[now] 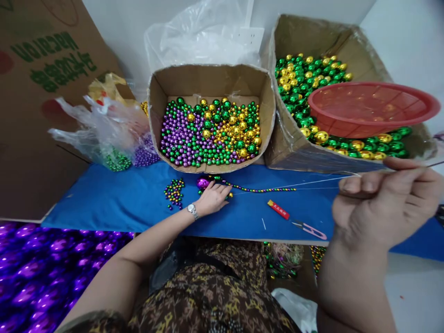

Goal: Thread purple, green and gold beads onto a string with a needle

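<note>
My left hand, a watch on its wrist, rests on the blue table with its fingers closed over large beads at the end of a bead strand; a big purple bead sits beside it. My right hand is raised close to the camera, fingers pinched on a thin needle and white thread that runs taut to the strand. A small pile of loose beads lies left of my left hand.
An open cardboard box of purple, green and gold beads stands behind. A bigger box at right holds green and gold balls and a red basket. Plastic bags lie left. A lighter and thread snips lie on the table.
</note>
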Tool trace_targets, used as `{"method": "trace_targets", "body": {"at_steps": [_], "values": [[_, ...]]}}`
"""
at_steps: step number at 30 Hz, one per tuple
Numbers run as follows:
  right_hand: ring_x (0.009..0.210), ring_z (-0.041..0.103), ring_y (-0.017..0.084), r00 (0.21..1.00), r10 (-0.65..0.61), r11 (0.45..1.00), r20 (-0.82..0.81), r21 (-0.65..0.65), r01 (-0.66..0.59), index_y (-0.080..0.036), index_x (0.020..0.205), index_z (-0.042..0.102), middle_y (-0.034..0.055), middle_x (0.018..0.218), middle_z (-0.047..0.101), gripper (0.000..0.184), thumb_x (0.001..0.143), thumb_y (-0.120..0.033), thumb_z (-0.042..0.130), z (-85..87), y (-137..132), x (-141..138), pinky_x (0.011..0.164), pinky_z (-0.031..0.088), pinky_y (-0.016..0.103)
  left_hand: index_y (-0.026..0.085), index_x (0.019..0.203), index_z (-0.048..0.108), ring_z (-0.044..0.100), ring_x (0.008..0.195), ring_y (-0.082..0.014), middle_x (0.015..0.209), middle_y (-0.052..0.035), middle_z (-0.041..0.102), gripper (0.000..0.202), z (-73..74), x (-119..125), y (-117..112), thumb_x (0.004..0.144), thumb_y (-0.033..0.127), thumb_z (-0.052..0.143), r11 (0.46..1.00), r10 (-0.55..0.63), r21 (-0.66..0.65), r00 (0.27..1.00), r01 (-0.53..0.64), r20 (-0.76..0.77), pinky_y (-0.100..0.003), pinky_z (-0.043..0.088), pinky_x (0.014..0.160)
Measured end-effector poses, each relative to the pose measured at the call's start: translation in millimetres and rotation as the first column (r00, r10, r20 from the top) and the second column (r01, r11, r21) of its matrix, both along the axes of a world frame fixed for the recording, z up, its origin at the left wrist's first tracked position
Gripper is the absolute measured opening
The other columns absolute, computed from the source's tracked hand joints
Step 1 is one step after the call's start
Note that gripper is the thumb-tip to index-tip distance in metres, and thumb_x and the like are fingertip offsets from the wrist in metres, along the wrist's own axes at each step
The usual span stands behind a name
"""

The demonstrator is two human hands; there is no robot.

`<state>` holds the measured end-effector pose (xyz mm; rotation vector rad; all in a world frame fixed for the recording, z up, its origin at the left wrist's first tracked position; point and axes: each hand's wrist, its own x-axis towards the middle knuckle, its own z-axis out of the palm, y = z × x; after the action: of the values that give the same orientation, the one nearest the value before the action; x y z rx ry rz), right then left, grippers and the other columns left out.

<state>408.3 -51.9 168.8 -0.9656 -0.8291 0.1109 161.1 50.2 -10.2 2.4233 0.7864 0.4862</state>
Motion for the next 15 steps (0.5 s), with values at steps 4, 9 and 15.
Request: {"method": "trace_targets", "body": {"at_steps": [4,9,15], "values": [[0.043,0.038,0.006,0.998,0.000,0.999,0.059,0.033,-0.002,-0.024,0.083,0.068,-0.0072,0.052,0.042,0.016,0.084,-0.041,0.068,-3.5,2.1,-1.8,0.041,0.038,0.022,0.020,0.127,0.057,0.058,0.109,-0.0312,0.114,-0.0156,0.065,0.058,18.3,-9.3,-8.8,0.074,0.037,0.073,0.994,-0.085,-0.070,0.996,0.086,0.028,-0.054,0.025,0.109],[0.043,0.041,0.007,0.992,0.012,0.998,0.125,-0.058,-0.005,-0.020,0.087,0.069,-0.0068,0.052,0.044,0.016,0.089,-0.034,0.063,-19.8,2.0,-8.3,0.042,0.036,0.023,0.025,0.105,0.070,0.062,0.100,-0.0238,0.105,-0.0074,0.071,0.031,50.8,-61.9,-10.8,0.075,0.032,0.072,0.982,0.172,-0.117,0.962,-0.150,0.211,-0.039,0.035,0.103],[0.055,0.053,0.009,0.978,0.121,0.935,0.171,-0.351,-0.055,-0.021,0.101,0.065,-0.0048,0.062,0.051,0.020,0.096,-0.034,0.050,-54.7,-6.7,-18.2,0.055,0.043,0.026,0.025,0.079,0.066,0.060,0.101,-0.0273,0.065,0.0065,0.062,0.016,48.8,-252.3,-48.1,0.077,0.040,0.061,0.254,0.945,0.039,0.257,-0.966,0.205,-0.037,0.035,0.084]]}}
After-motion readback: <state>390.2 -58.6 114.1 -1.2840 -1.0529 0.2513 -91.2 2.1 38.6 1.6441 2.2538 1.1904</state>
